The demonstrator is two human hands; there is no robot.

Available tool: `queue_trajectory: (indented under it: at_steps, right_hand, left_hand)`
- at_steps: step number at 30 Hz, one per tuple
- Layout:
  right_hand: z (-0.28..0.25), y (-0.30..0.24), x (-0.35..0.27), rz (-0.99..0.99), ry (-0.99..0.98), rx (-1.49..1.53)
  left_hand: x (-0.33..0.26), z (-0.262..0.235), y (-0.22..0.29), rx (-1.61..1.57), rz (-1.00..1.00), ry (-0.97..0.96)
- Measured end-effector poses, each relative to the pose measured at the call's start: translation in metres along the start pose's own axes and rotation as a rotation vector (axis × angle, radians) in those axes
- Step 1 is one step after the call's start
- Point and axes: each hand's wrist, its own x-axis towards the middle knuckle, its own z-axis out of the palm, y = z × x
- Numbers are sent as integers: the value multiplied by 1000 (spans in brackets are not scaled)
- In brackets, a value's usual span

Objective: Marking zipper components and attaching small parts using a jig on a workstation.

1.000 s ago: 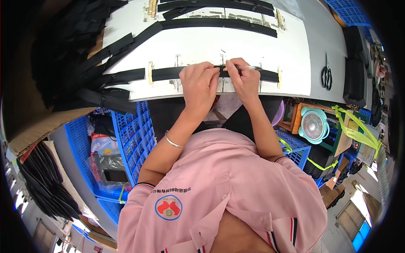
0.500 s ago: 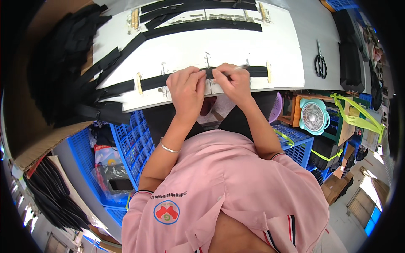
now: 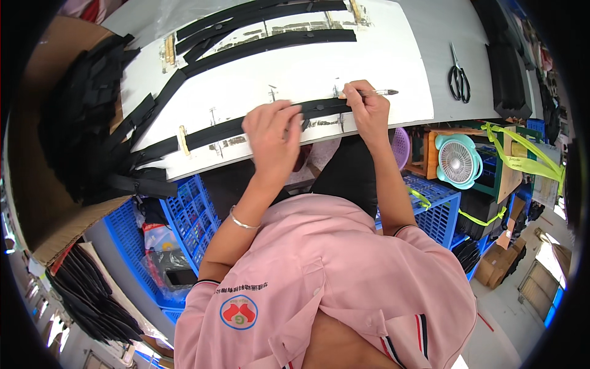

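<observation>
A long black strip (image 3: 215, 133), like zipper tape with a small dark tab on it, lies along the near edge of a white marked board (image 3: 393, 67). My right hand (image 3: 369, 114) is closed around a slim pen (image 3: 382, 92), its dark tip pointing right. Those fingers are at the strip's right end; whether they also touch it, I cannot tell. Over the strip's middle is my left hand (image 3: 271, 135), slightly blurred, its fingers loosely bent and apart with nothing visible in them. Part of the strip is hidden behind it.
More black strips (image 3: 270, 44) lie at the board's far side, between small wooden blocks (image 3: 169, 50). A cardboard box (image 3: 55, 227) of black strips (image 3: 80, 117) stands left. Black-handled scissors (image 3: 458, 83) rest right of the board. Blue crates (image 3: 192, 215) and a turquoise fan (image 3: 458, 161) are below.
My right hand has moved right along the strip, away from my left hand, and the pen now points right. My left hand has loosened from the strip. The whole view has shifted slightly.
</observation>
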Motion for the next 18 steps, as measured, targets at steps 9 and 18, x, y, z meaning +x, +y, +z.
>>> queue_trajectory:
  at_steps: [9,18]
  right_hand:
    - [2,-1,3,-109,-38,-154]
    - [-5,5,-1,-49,-108,-21]
  left_hand:
    - [12,49,20,-89,111,-97]
    - [10,50,21,-79,105,-98]
